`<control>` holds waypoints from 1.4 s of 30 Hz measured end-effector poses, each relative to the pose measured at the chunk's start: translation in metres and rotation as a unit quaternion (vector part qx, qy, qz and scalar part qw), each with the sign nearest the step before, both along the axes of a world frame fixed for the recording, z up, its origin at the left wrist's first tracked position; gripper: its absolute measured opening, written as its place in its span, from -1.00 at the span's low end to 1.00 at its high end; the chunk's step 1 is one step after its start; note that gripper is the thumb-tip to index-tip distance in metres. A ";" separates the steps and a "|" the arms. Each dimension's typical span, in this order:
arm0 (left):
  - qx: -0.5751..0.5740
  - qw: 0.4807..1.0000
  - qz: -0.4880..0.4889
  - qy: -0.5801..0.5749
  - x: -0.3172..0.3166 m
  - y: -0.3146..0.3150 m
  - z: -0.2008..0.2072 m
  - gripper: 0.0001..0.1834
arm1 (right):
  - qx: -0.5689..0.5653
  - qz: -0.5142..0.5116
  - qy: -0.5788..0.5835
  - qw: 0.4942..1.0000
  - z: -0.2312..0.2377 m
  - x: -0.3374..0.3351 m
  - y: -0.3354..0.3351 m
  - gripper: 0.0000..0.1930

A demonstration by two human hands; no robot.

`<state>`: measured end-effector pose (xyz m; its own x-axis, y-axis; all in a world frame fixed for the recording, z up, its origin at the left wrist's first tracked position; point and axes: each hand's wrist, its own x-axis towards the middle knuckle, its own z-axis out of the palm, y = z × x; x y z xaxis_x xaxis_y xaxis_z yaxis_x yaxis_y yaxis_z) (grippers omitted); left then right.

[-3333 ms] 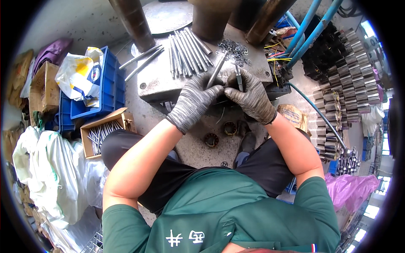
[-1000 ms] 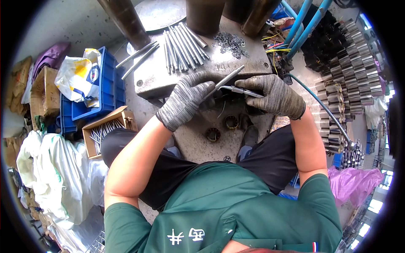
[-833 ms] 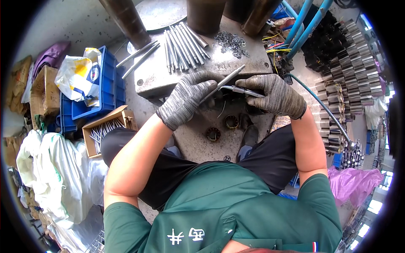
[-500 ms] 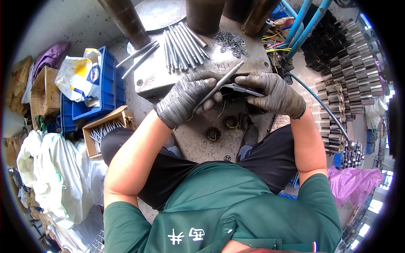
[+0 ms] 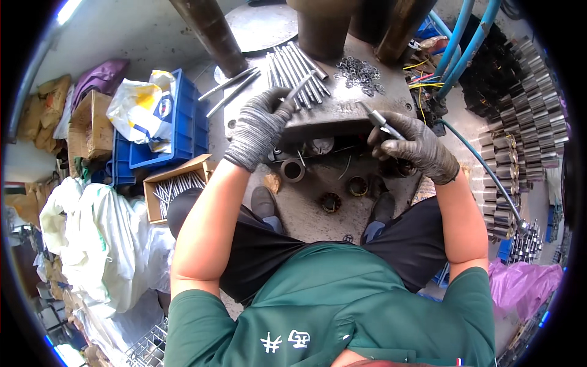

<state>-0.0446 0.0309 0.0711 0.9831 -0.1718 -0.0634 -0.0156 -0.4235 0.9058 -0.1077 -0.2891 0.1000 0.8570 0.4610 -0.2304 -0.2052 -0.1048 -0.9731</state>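
At the near left edge of the metal work block (image 5: 391,101), my left hand (image 5: 260,125), in a grey glove, is closed on a slim metal shaft (image 5: 301,84). The shaft's far end overlaps the near end of a pile of similar shafts (image 5: 282,67) on the block. My right hand (image 5: 422,150), also gloved, grips slim-nosed pliers (image 5: 384,124) whose tip points up and left. The palm hides most of their handles. Beyond the pliers, a heap of small dark metal clips (image 5: 361,74) lies on the block, touched by neither hand.
Thick dark columns (image 5: 321,30) rise behind the block. On the left stand a blue crate (image 5: 189,116) and a cardboard box of metal pins (image 5: 177,186). Blue pipes (image 5: 468,55) and stacked metal cylinders (image 5: 526,116) are at right. Ring-shaped parts (image 5: 331,202) lie between my feet.
My hands have moved apart. The left has carried the shaft away from the pliers to the near end of the pile; the right has turned the pliers' tip upward. The view has shifted.
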 end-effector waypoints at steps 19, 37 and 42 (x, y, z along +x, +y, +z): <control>0.429 0.849 0.092 -0.294 0.052 0.061 -0.037 -0.72 | -0.021 -0.034 -0.068 0.997 -0.001 0.001 -0.002 -0.47; 0.344 0.925 -0.029 -0.160 0.023 0.020 -0.024 -0.63 | -0.105 -0.208 -0.123 0.965 -0.022 0.019 -0.027 -0.54; 0.378 0.908 -0.040 -0.177 0.023 0.025 -0.030 -0.71 | -0.193 -0.200 -0.215 0.936 -0.036 0.033 -0.033 -0.66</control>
